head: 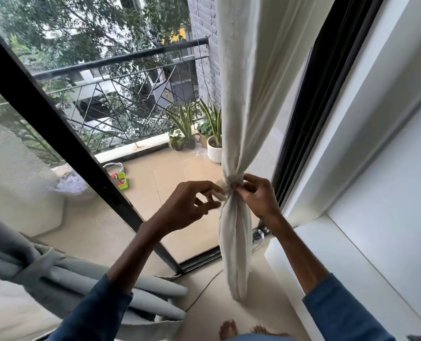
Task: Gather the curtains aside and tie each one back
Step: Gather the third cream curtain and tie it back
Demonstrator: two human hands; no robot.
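A cream curtain (239,99) hangs gathered into a narrow bundle by the right side of the glass door. A band of the same cloth, the tie-back (232,179), cinches it at waist height. My right hand (257,195) pinches the tie-back at the knot, on the bundle's right side. My left hand (192,205) holds the loose end of the tie-back (218,193) just left of the bundle, fingers curled around it. At the lower left a grey curtain (64,271) lies gathered with a grey band (38,265) wrapped around it.
The black door frame (44,119) slants across the left. A white wall ledge (327,262) runs along the right. A thin cable (204,289) lies on the floor near my bare feet (229,328). Potted plants (211,134) stand on the balcony outside.
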